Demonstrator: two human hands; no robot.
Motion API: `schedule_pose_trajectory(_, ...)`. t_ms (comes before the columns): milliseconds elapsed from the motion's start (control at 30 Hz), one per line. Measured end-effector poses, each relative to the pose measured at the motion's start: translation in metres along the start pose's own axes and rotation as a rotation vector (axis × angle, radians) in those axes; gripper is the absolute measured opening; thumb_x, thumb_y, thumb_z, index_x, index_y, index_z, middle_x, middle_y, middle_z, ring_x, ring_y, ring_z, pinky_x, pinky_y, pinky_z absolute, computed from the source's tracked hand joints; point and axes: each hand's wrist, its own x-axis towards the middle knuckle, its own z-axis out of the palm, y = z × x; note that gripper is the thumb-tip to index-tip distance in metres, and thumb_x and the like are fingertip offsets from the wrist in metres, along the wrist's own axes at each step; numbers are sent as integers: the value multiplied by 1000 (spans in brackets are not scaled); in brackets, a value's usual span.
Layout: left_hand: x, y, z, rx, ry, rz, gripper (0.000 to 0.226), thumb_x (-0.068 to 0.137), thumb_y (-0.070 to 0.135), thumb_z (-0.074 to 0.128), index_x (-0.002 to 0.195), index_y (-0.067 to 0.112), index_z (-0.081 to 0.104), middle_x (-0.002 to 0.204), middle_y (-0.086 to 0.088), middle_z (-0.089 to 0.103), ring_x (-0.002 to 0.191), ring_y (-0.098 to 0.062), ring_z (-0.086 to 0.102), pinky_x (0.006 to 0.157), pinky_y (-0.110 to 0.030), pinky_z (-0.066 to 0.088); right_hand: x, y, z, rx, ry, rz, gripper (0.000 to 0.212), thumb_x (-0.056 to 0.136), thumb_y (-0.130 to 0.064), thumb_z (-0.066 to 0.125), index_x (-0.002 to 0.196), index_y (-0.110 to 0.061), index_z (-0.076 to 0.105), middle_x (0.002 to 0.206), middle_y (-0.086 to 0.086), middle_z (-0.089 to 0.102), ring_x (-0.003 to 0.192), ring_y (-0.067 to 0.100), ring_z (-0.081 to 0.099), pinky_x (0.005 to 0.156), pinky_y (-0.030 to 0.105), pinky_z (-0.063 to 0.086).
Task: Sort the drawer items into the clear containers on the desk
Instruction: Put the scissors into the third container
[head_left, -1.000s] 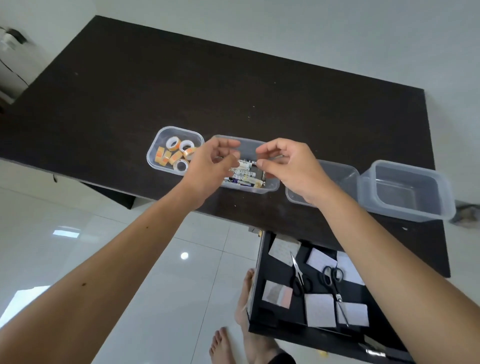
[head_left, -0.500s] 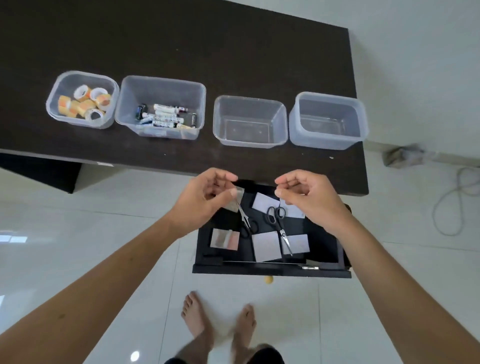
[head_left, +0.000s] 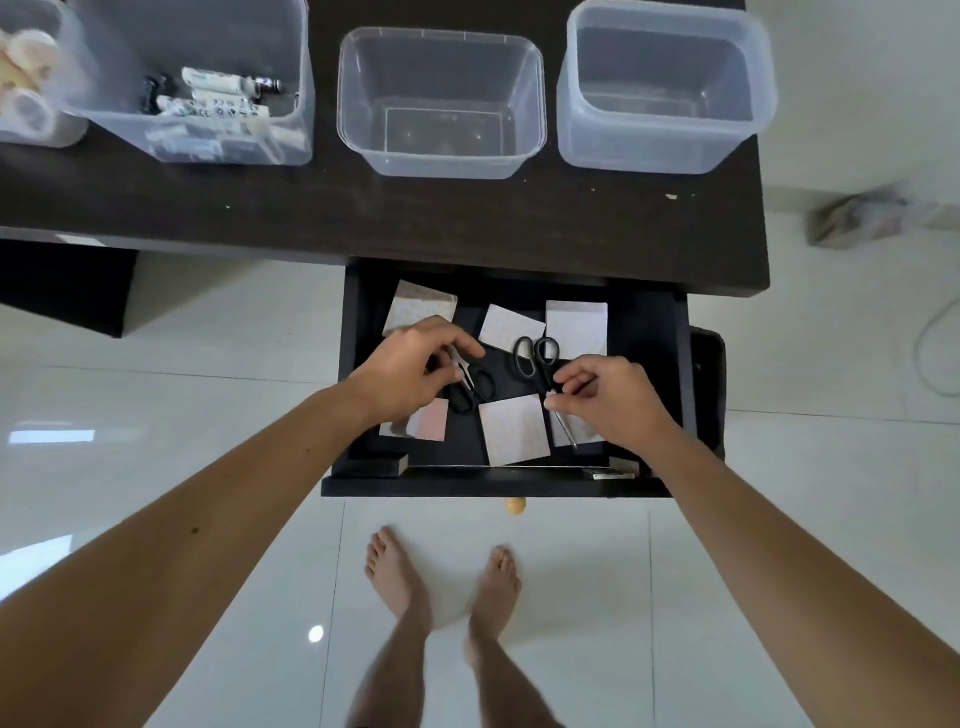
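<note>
The dark drawer (head_left: 488, 486) is pulled open below the desk (head_left: 519, 223). In it lie two black-handled scissors and several pale note pads (head_left: 514, 431). My left hand (head_left: 410, 369) pinches the blade of the left scissors (head_left: 480, 384). The right scissors (head_left: 535, 353) are pinched near the pivot by the fingertips of my right hand (head_left: 608, 400). Both scissors still rest on the drawer floor. On the desk stand four clear containers: one with tape rolls (head_left: 31, 104), one with batteries (head_left: 291, 52), and two empty ones (head_left: 441, 161) (head_left: 665, 150).
My bare feet (head_left: 400, 577) stand on the white tiled floor just in front of the drawer. A crumpled cloth (head_left: 857, 218) and a cable (head_left: 930, 353) lie on the floor to the right of the desk. A small dark block (head_left: 374, 465) sits in the drawer's front left corner.
Both hands came back from the battery container and dropped into the drawer, closing onto the two scissors. The view tilted down toward the drawer.
</note>
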Motion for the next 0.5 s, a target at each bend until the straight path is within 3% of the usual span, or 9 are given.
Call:
schedule_pose_trajectory(200, 13, -11, 5, 217, -111, -44, 47, 94, 12, 78, 134, 31, 63, 119, 9, 48, 85, -6, 58, 92, -22, 49, 11, 15, 11, -60, 42, 6, 29, 74, -27, 97, 95, -16, 82, 83, -4, 76, 80, 8, 72, 84, 24, 61)
schedule_pose_trajectory(333, 13, -12, 9, 380, -132, -42, 48, 96, 21, 76, 140, 30, 58, 119, 13, 41, 104, -11, 53, 98, -27, 46, 10, 18, 9, -37, 30, -9, 14, 81, -24, 92, 88, -22, 80, 83, -4, 76, 78, 6, 70, 76, 21, 57)
schedule_pose_trajectory(500, 13, -9, 11, 516, -113, -25, 49, 97, 32, 74, 142, 31, 55, 133, 4, 51, 114, -20, 60, 98, -37, 52, 4, 21, 3, 41, 0, -7, 11, 85, -25, 89, 92, -21, 80, 88, -4, 77, 83, 7, 70, 76, 17, 54)
